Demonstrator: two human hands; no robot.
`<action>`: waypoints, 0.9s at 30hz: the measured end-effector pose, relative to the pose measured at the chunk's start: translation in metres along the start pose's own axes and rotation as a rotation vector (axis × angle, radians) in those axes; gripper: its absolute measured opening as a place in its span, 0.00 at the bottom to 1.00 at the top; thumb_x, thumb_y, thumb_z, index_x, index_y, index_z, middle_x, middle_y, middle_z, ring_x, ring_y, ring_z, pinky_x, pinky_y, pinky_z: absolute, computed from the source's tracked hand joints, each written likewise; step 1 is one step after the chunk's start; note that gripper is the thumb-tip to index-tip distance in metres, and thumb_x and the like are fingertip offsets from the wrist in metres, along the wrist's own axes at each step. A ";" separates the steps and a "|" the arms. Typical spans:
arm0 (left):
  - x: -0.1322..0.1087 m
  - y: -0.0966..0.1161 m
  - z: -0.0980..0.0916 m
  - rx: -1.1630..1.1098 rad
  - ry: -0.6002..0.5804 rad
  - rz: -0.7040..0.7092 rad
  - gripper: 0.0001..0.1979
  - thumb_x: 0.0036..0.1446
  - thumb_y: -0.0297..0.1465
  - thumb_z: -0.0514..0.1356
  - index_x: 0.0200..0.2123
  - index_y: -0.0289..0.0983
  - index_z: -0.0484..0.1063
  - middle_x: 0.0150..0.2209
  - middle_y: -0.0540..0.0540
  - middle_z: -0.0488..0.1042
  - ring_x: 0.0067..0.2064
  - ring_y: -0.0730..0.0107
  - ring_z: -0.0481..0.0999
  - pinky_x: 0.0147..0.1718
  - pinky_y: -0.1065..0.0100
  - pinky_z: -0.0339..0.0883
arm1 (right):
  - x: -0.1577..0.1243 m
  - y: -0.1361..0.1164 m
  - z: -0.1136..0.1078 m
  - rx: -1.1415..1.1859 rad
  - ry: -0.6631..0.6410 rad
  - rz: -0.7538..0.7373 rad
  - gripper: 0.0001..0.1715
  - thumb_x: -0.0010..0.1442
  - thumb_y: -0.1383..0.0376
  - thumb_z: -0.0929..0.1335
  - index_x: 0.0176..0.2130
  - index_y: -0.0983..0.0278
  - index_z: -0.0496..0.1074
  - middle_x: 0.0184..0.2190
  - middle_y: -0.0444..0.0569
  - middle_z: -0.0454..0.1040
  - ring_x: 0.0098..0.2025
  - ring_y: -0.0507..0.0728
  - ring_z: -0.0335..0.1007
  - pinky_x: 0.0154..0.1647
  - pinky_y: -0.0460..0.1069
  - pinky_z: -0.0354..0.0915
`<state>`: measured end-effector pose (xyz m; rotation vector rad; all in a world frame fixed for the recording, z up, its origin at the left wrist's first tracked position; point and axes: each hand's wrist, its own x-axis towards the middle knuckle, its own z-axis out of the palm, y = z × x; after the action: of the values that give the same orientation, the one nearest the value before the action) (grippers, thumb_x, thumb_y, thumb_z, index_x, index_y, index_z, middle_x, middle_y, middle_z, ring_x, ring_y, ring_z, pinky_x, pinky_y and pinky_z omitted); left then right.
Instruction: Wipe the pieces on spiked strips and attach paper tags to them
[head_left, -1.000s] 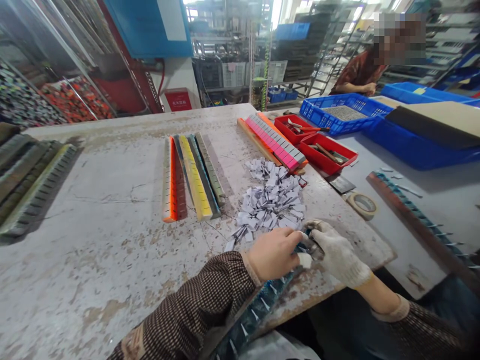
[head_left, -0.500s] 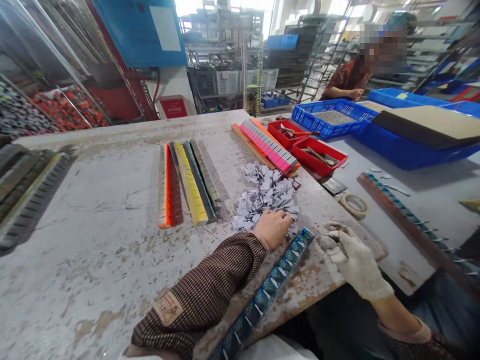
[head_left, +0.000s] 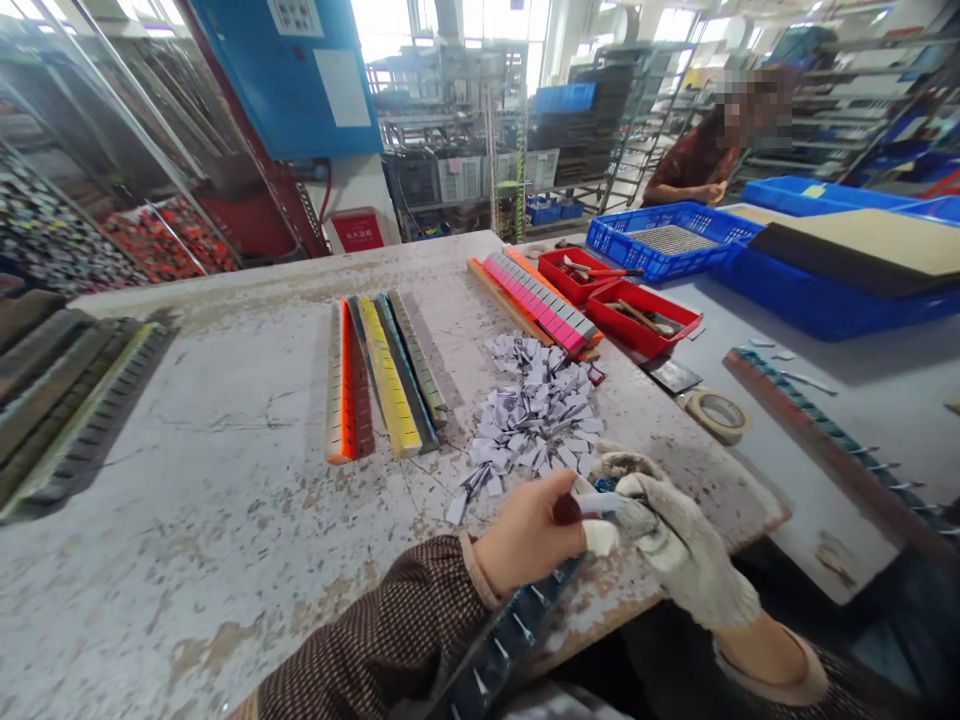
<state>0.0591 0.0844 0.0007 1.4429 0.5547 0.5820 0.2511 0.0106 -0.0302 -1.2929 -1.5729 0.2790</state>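
My bare left hand [head_left: 525, 535] is closed in a pinch on a small white paper slip [head_left: 598, 504] over the far end of a dark blue slotted strip [head_left: 501, 640]. Another white bit shows by its thumb; I cannot tell what it is. My right hand [head_left: 679, 550], in a worn white glove, meets the left at the slip with its fingers curled together. What the gloved fingers grip is hidden. White points stand in a row along the strip, which slants toward me at the table's front edge. Just beyond my hands lies a heap of white paper slips [head_left: 536, 410].
Yellow [head_left: 386, 375] and orange [head_left: 345, 385] slotted bars lie left of the heap, pink and grey bars [head_left: 536, 295] behind it. Red trays [head_left: 641, 320] of tools, a tape roll [head_left: 716, 413] and a blue crate [head_left: 667, 240] are at right. A person stands beyond.
My left hand has come from the heap toward me, to the strip's end, with a slip. My right hand has moved left to meet it. Some slips have spread toward me.
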 end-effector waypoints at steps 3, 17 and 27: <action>-0.009 0.003 -0.007 0.328 -0.036 0.084 0.16 0.62 0.36 0.62 0.26 0.37 0.62 0.24 0.56 0.60 0.27 0.76 0.57 0.27 0.72 0.52 | -0.012 0.004 -0.013 -0.024 -0.051 0.096 0.17 0.69 0.55 0.65 0.54 0.50 0.76 0.39 0.47 0.82 0.40 0.63 0.81 0.38 0.56 0.81; -0.037 0.007 0.020 0.430 0.100 0.196 0.25 0.65 0.42 0.59 0.22 0.39 0.52 0.20 0.55 0.54 0.24 0.75 0.53 0.24 0.69 0.46 | -0.045 -0.028 -0.014 -0.190 0.098 0.087 0.14 0.68 0.54 0.66 0.47 0.55 0.78 0.39 0.50 0.83 0.37 0.61 0.83 0.37 0.51 0.81; -0.036 -0.008 0.022 0.445 -0.003 0.193 0.21 0.69 0.39 0.52 0.23 0.39 0.53 0.23 0.52 0.62 0.27 0.72 0.60 0.28 0.69 0.53 | -0.023 -0.046 -0.006 -0.012 -0.171 0.045 0.14 0.70 0.56 0.63 0.38 0.56 0.76 0.41 0.50 0.81 0.42 0.59 0.81 0.46 0.51 0.79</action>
<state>0.0472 0.0441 -0.0057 1.9336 0.5693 0.6329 0.2269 -0.0287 -0.0075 -1.3441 -1.6919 0.4178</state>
